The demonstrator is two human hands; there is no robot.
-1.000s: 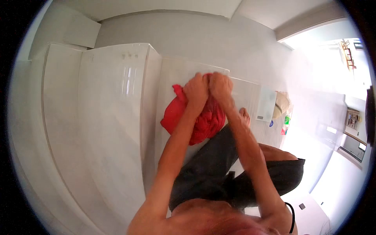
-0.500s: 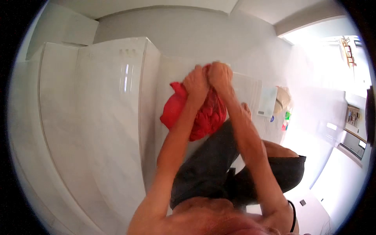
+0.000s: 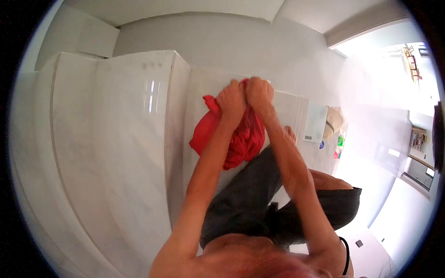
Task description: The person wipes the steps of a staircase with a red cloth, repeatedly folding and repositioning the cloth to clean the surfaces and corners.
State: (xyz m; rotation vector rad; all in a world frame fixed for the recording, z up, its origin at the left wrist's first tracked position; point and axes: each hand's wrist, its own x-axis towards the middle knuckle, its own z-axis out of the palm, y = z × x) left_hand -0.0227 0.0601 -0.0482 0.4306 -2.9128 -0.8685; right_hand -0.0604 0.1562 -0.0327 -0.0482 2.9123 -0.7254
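Observation:
A bunched red cloth hangs in folds below both of my hands, over a pale step and beside my trouser leg. Fingers closed, my left hand grips its upper edge. Right beside it, my right hand is wrapped in a fist around the same gathered edge, the knuckles of the two hands nearly side by side. A bit of red shows between the fists. My forearms cover part of the cloth, and a loose corner of it sticks out left of my left wrist.
Glossy white stone steps rise on the left. A grey wall stands ahead. To the right, past my bare foot, are a white box-like panel, a beige hat-like item and a small green-and-red packet.
Both fists keep their hold on the red cloth and sit very slightly lower in view. The cloth's folds have shifted a little, and the view has tilted slightly.

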